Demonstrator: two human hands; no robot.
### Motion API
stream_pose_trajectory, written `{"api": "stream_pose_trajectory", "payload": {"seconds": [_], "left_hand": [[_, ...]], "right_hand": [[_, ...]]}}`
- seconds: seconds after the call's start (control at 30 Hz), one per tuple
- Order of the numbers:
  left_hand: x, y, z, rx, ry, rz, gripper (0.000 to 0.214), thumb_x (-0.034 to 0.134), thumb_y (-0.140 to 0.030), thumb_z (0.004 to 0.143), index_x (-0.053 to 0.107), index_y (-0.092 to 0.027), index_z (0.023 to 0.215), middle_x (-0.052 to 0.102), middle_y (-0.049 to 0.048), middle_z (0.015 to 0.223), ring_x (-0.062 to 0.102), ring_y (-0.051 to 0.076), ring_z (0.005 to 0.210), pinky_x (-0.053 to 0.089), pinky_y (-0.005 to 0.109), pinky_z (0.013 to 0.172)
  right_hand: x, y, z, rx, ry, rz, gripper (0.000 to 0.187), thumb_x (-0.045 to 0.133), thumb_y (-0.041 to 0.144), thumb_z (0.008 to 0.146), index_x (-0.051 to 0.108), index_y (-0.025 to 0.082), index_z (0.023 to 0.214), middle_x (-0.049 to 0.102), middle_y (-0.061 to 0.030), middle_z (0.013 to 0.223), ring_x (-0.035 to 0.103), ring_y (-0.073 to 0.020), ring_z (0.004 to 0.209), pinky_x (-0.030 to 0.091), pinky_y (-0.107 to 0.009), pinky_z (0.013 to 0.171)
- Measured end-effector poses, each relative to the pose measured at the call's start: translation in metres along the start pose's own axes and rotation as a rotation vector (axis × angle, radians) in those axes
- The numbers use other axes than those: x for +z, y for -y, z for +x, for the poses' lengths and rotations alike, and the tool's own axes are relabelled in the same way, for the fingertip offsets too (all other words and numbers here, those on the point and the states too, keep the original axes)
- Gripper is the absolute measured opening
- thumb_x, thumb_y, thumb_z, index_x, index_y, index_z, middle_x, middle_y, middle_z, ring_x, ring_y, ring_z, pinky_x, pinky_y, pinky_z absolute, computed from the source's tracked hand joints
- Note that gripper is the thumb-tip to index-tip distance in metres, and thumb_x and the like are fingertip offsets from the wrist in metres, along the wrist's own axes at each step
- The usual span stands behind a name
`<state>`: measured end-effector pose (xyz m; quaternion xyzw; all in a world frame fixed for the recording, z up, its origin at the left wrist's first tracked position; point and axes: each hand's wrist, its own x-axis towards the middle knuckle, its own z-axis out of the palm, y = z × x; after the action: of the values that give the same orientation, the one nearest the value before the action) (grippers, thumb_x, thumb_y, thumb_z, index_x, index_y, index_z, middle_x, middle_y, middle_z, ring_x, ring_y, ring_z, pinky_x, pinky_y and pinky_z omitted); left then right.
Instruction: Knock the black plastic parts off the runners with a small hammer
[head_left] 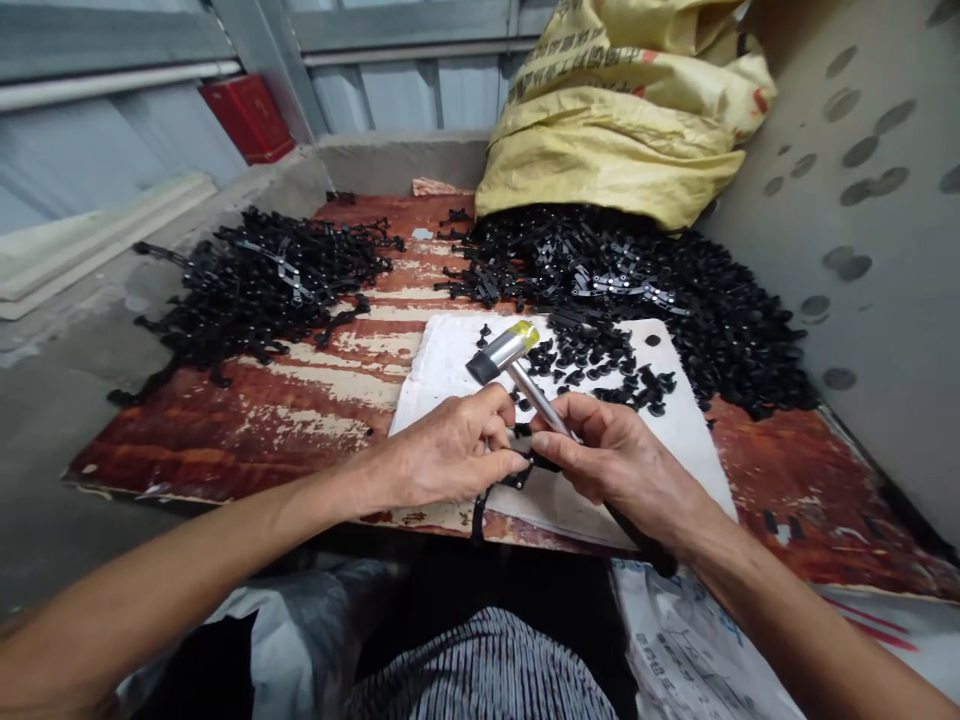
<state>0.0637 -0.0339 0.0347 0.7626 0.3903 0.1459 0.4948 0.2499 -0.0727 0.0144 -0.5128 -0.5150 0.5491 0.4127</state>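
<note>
My left hand [450, 450] and my right hand [607, 455] meet over a white board [442, 370], fingers pinched on a small black plastic part [523, 445] between them. A black strip hangs down from the part past the board's front edge. My right hand also carries a small hammer [504, 352] with a metal shaft, its black and yellow head pointing up and left above my left hand's knuckles. Loose black pieces [600, 365] lie on the board just beyond my hands.
A worn red-brown board [300, 400] serves as the work surface. A heap of black linked parts [262, 280] lies at back left, a bigger heap [675, 290] at back right under a yellow sack [622, 110]. A grey wall rises on the right.
</note>
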Motion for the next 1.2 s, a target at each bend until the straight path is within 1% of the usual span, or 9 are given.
{"api": "stream_pose_trajectory", "payload": {"seconds": [0.1,0.17,0.27,0.33,0.5,0.6,0.73,0.87,1.2], "left_hand": [[-0.003,0.011,-0.006,-0.037,-0.194,-0.151,0.040,0.073,-0.033,0.077,0.048,-0.020,0.104,0.067,-0.0007,0.087,0.056,0.009,0.064,0.043,0.022,0.057],[-0.002,0.017,-0.009,-0.136,-0.285,-0.352,0.051,0.076,-0.041,0.074,0.047,-0.020,0.110,0.068,0.0028,0.095,0.062,0.011,0.070,0.047,0.023,0.058],[0.007,0.020,-0.008,-0.255,-0.286,-0.712,0.053,0.080,-0.039,0.070,0.048,-0.018,0.107,0.067,0.0013,0.084,0.067,0.014,0.068,0.049,0.023,0.052],[0.013,0.017,-0.004,-0.275,-0.267,-0.836,0.051,0.082,-0.031,0.066,0.049,-0.016,0.102,0.066,0.0000,0.078,0.067,0.015,0.063,0.050,0.023,0.047],[0.006,0.013,0.013,-0.335,-0.315,-0.838,0.021,0.071,-0.010,0.076,0.053,-0.014,0.085,0.064,-0.0008,0.065,0.051,0.005,0.038,0.035,0.015,0.031],[-0.007,0.018,0.025,-0.424,-0.332,-0.809,0.015,0.063,-0.002,0.081,0.055,-0.012,0.075,0.057,-0.0033,0.056,0.040,0.001,0.032,0.022,0.012,0.029],[-0.016,0.024,0.039,-0.519,-0.296,-0.746,0.023,0.060,0.002,0.083,0.055,-0.011,0.065,0.047,-0.0062,0.047,0.033,-0.001,0.029,0.018,0.012,0.030],[-0.018,0.022,0.045,-0.555,-0.299,-0.702,0.026,0.061,0.003,0.083,0.055,-0.012,0.062,0.044,-0.0067,0.045,0.030,-0.001,0.028,0.016,0.013,0.030],[-0.016,0.020,0.047,-0.569,-0.332,-0.675,0.025,0.061,0.002,0.084,0.055,-0.012,0.064,0.043,-0.0070,0.044,0.029,-0.001,0.028,0.015,0.013,0.031]], "right_hand": [[0.001,0.001,-0.001,0.043,-0.058,0.111,0.027,0.073,0.043,0.071,0.057,0.020,0.073,0.041,0.0104,0.050,0.028,-0.0052,0.035,0.023,-0.019,0.032],[0.002,0.001,0.001,0.047,-0.116,0.175,0.030,0.074,0.043,0.070,0.055,0.021,0.075,0.041,0.0111,0.052,0.027,-0.0047,0.035,0.024,-0.019,0.032],[0.008,-0.001,0.004,0.039,-0.171,0.221,0.032,0.076,0.044,0.069,0.055,0.021,0.075,0.040,0.0114,0.051,0.029,-0.0048,0.036,0.026,-0.019,0.032],[0.012,-0.003,0.005,0.037,-0.177,0.221,0.032,0.076,0.044,0.070,0.057,0.020,0.075,0.041,0.0110,0.050,0.030,-0.0054,0.035,0.027,-0.019,0.032],[0.004,-0.008,-0.004,0.021,-0.192,0.172,0.030,0.075,0.046,0.076,0.064,0.019,0.082,0.045,0.0085,0.049,0.034,-0.0062,0.038,0.028,-0.017,0.034],[-0.012,-0.017,-0.016,0.012,-0.348,0.181,0.031,0.079,0.045,0.073,0.066,0.019,0.085,0.046,0.0079,0.051,0.036,-0.0061,0.039,0.029,-0.016,0.033],[-0.028,-0.030,-0.027,0.063,-0.538,0.314,0.040,0.087,0.044,0.060,0.066,0.022,0.086,0.048,0.0086,0.056,0.037,-0.0047,0.038,0.031,-0.015,0.031],[-0.032,-0.035,-0.032,0.127,-0.559,0.396,0.045,0.090,0.043,0.054,0.066,0.022,0.085,0.055,0.0068,0.061,0.036,-0.0030,0.036,0.031,-0.014,0.029],[-0.031,-0.038,-0.034,0.178,-0.536,0.475,0.047,0.094,0.041,0.048,0.068,0.021,0.082,0.057,0.0068,0.058,0.036,-0.0028,0.035,0.032,-0.013,0.027]]}}
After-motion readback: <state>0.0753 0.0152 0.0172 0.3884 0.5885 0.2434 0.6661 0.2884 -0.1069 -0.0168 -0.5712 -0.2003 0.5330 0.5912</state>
